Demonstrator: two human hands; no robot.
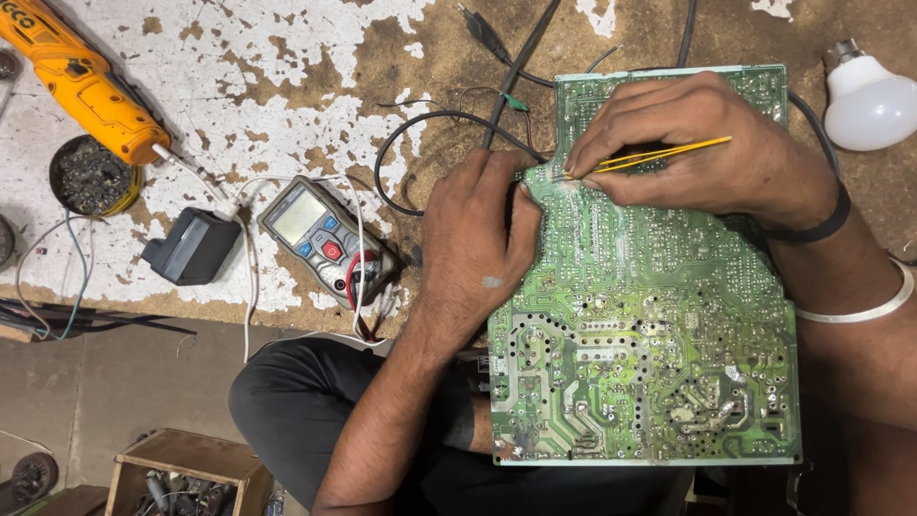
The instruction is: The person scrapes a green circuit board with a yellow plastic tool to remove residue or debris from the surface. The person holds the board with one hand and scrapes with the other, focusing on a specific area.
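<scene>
A large green circuit board lies solder side up, partly on the worn workbench and partly over my lap. My left hand grips the board's left edge, thumb pressed on its surface. My right hand rests on the board's upper part and pinches yellow tweezers, whose tips touch the board near its upper left corner, close to my left thumb.
A grey multimeter with red and black leads lies left of my left hand. Further left are a black adapter, an orange power tool and a small tin. A white bulb lies at the right. Black cables loop behind the board.
</scene>
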